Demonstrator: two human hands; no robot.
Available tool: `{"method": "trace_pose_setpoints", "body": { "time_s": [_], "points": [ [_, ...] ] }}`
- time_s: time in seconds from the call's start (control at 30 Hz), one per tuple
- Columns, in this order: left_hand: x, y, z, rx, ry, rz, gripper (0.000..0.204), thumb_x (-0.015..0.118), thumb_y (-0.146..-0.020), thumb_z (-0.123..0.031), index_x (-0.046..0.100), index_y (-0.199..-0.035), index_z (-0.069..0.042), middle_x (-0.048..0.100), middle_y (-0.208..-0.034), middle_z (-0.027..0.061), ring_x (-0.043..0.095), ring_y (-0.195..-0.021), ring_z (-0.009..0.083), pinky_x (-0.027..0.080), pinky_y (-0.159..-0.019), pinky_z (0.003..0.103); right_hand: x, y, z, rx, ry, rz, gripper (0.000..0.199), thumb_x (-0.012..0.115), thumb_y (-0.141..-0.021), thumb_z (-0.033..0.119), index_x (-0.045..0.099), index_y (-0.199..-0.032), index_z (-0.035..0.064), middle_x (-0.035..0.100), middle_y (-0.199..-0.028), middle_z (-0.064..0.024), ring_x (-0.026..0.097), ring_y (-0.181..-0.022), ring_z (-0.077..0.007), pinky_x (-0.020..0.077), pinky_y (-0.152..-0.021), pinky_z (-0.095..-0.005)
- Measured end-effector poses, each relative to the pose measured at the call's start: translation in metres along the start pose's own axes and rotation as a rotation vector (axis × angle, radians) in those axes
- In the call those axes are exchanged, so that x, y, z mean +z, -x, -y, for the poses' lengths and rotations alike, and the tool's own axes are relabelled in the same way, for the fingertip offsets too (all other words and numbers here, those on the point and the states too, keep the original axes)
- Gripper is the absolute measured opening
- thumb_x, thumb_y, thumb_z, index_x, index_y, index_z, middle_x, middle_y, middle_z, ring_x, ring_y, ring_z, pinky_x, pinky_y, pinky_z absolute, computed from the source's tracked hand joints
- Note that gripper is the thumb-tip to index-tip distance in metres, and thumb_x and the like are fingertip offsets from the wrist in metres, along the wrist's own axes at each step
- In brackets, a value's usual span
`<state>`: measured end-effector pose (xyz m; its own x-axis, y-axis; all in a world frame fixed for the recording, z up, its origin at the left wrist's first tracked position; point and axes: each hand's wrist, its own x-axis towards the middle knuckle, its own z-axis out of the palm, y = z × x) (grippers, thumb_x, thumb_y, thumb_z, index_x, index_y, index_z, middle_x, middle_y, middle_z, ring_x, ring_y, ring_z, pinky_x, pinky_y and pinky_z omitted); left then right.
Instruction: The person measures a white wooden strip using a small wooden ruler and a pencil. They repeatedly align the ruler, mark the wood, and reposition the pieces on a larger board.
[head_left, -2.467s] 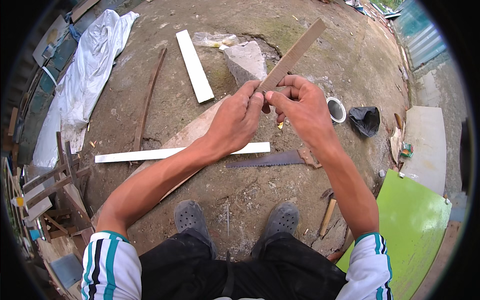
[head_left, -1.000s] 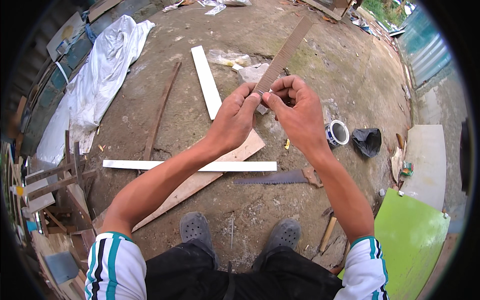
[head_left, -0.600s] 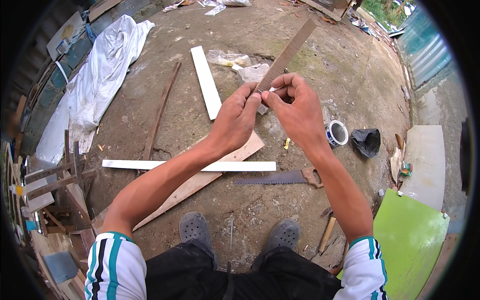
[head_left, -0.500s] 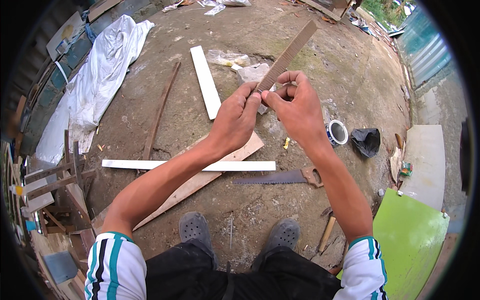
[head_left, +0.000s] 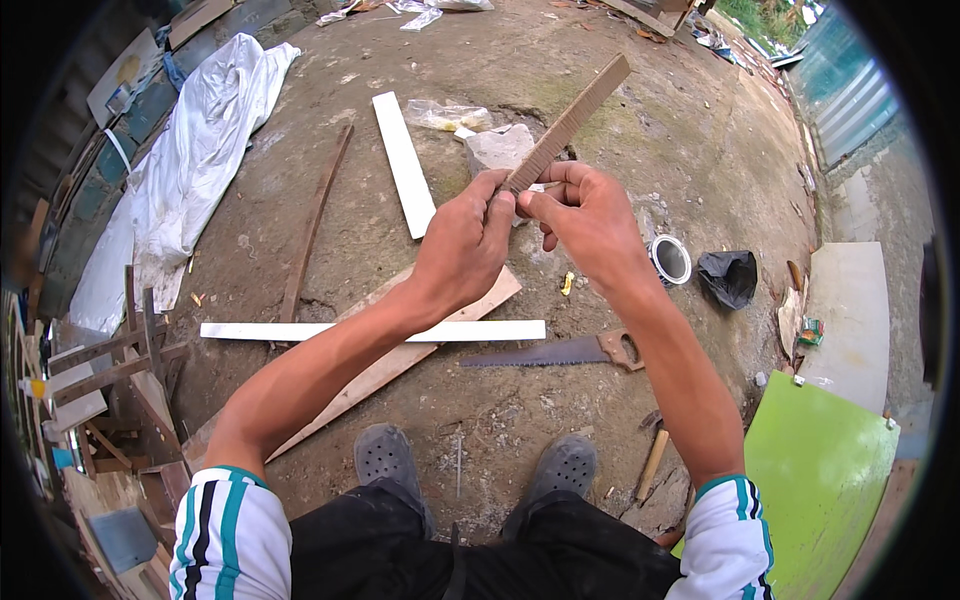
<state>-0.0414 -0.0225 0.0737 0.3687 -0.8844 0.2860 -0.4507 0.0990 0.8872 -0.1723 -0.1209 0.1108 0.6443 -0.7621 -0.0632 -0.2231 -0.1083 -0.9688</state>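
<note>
A narrow brown wooden strip (head_left: 575, 115) with fine crosswise lines on its face is held up in front of me, slanting to the far right. My left hand (head_left: 462, 240) is closed around its near end, thumb on top. At that same end my right hand (head_left: 595, 225) pinches with thumb and fingers, partly behind the strip; anything small between the fingertips is hidden. Below my forearms, a white strip (head_left: 260, 331) lies across a pale wooden board (head_left: 340, 410). Another white strip (head_left: 403, 165) rests on the ground beyond my left hand. A handsaw (head_left: 545, 353) lies below my right hand.
A stone block (head_left: 500, 148) sits behind my hands. On the right are a paint can (head_left: 670, 260), a black plastic bag (head_left: 728, 278), a wooden-handled hammer (head_left: 653, 465) and a green panel (head_left: 810, 480). Scrap wood (head_left: 110, 370) and a white sheet (head_left: 205, 140) flank the left.
The strip's far end has dipped slightly and leans more to the right. My right hand has shifted a little nearer to me, its fingers now closer in against the strip's near end.
</note>
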Motion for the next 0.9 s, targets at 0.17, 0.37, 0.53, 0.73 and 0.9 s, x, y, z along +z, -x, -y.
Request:
{"method": "trace_pose_setpoints", "body": {
  "time_s": [0.17,0.37,0.53,0.73,0.9],
  "points": [
    [0.008,0.000,0.005,0.053,0.069,-0.052,0.029,0.046,-0.107,-0.018,0.060,-0.121,0.003,0.066,-0.078,0.0142,0.062,-0.068,0.0213,0.048,-0.065,0.038,-0.002,0.001,-0.003,-0.015,0.067,-0.016,0.025,0.071,-0.092,0.010,0.067,-0.113,-0.0030,0.068,-0.080,-0.0031,0.059,-0.068,-0.0077,0.0470,-0.058,-0.0253],
    [0.004,0.001,0.003,-0.049,0.098,0.006,0.033,0.041,-0.108,-0.017,0.056,-0.131,0.002,0.049,-0.075,-0.0046,0.041,-0.059,0.0019,0.037,-0.052,0.023,-0.001,0.005,0.000,0.005,0.027,-0.015,0.026,0.070,-0.091,0.010,0.068,-0.114,-0.0008,0.065,-0.075,-0.0013,0.054,-0.065,-0.0071,0.0430,-0.059,-0.0282],
    [0.000,0.000,0.003,-0.022,0.096,0.027,0.033,0.041,-0.108,-0.017,0.057,-0.130,0.002,0.051,-0.074,-0.0043,0.041,-0.058,0.0018,0.036,-0.050,0.022,-0.004,0.003,-0.005,-0.008,0.079,0.014,0.028,0.068,-0.091,0.009,0.066,-0.117,-0.0012,0.064,-0.074,-0.0011,0.054,-0.065,-0.0077,0.0437,-0.059,-0.0297],
    [-0.007,-0.003,0.000,-0.075,0.161,0.069,0.034,0.041,-0.108,-0.018,0.057,-0.129,0.002,0.051,-0.072,-0.0048,0.040,-0.056,0.0014,0.033,-0.047,0.022,-0.012,0.010,-0.007,-0.001,0.155,-0.021,0.044,0.070,-0.093,0.010,0.057,-0.132,-0.0046,0.065,-0.077,-0.0018,0.056,-0.066,-0.0082,0.0458,-0.061,-0.0277],
    [-0.004,0.001,-0.002,-0.134,0.130,0.064,0.030,0.044,-0.107,-0.018,0.061,-0.121,0.003,0.066,-0.086,0.0106,0.057,-0.077,0.0154,0.048,-0.073,0.035,-0.007,0.015,0.000,0.046,0.024,0.010,0.060,0.072,-0.093,0.011,0.045,-0.143,-0.0064,0.069,-0.082,-0.0043,0.059,-0.071,-0.0084,0.0481,-0.067,-0.0274]
  ]
}}
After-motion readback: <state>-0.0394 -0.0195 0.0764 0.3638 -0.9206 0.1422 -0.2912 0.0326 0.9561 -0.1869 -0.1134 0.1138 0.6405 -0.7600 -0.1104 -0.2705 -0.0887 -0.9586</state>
